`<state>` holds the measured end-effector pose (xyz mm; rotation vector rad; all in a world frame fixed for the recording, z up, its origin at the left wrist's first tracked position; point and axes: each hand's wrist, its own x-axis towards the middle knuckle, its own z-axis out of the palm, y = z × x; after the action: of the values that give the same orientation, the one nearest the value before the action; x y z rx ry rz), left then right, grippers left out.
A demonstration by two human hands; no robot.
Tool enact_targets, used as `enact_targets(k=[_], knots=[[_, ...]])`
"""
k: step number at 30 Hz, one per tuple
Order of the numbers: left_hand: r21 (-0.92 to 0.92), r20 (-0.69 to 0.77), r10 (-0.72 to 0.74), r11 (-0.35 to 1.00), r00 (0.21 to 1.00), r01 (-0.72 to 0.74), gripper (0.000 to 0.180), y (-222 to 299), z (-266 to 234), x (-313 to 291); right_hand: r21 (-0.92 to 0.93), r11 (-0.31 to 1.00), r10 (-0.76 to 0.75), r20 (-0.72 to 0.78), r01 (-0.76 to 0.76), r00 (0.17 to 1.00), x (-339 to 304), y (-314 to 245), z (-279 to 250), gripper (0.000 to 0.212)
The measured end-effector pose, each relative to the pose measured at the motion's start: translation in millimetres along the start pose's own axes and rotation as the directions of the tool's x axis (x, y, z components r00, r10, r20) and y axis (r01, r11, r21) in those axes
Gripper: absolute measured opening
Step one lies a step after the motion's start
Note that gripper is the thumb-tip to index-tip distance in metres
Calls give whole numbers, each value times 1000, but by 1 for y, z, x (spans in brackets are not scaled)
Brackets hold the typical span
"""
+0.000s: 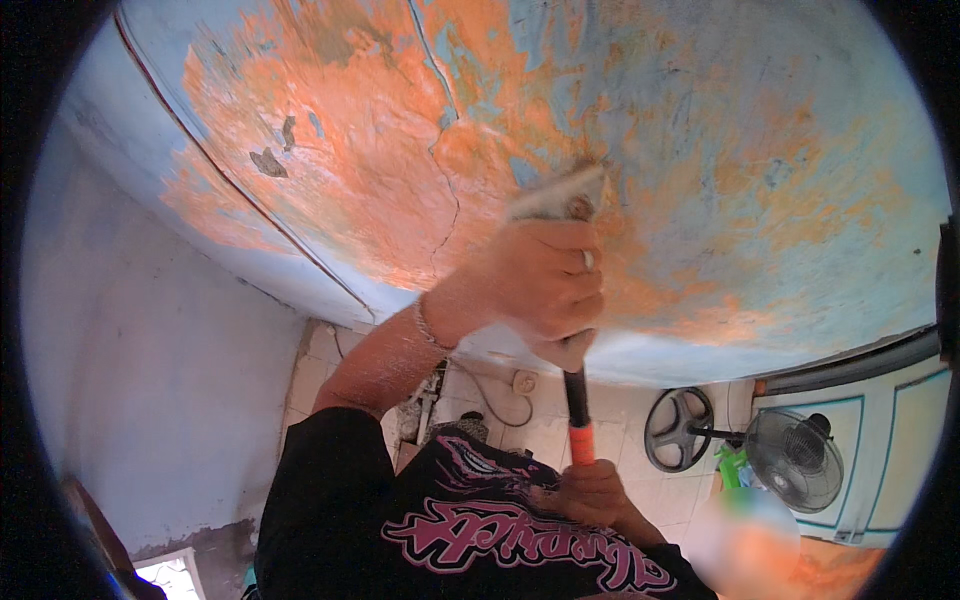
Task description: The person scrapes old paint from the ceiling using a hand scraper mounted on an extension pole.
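Observation:
My left hand point(550, 275), wearing a ring and a bracelet, is wrapped round the upper part of a long-handled scraper point(577, 400). The scraper's wide head point(562, 192) is at the wall point(700, 230), a little blurred. Lower down, by my chest, my right hand point(595, 495) is closed round the handle just below its orange band. Patches of orange and pale blue paint cover the wall where the head is, and a thin crack runs down it to the left. My left forearm carries pale dust.
A dark cable point(235, 185) runs along the wall at the left. To the right lie a pedestal fan point(797, 458) with a round base point(680, 430) and a pale door point(905, 440) with teal trim. Below the wall is a tiled floor point(645, 500) with a cord point(490, 400).

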<state>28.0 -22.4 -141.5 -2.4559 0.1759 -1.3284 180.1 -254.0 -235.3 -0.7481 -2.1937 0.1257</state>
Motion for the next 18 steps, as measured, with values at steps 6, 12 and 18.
enact_targets(k=[6,12,18], knots=[[84,11,-28,996,1000,27,26,-9,-26,-2,-166,981,-98,11,98,995,17,11,9,25],[58,-42,13,998,999,-11,25,-17,-39,12,-38,991,-132,-217,127,967,12,20,31,28],[157,-30,-15,987,999,20,22,-5,-19,-17,26,999,-29,-58,30,998,8,15,24,28]])
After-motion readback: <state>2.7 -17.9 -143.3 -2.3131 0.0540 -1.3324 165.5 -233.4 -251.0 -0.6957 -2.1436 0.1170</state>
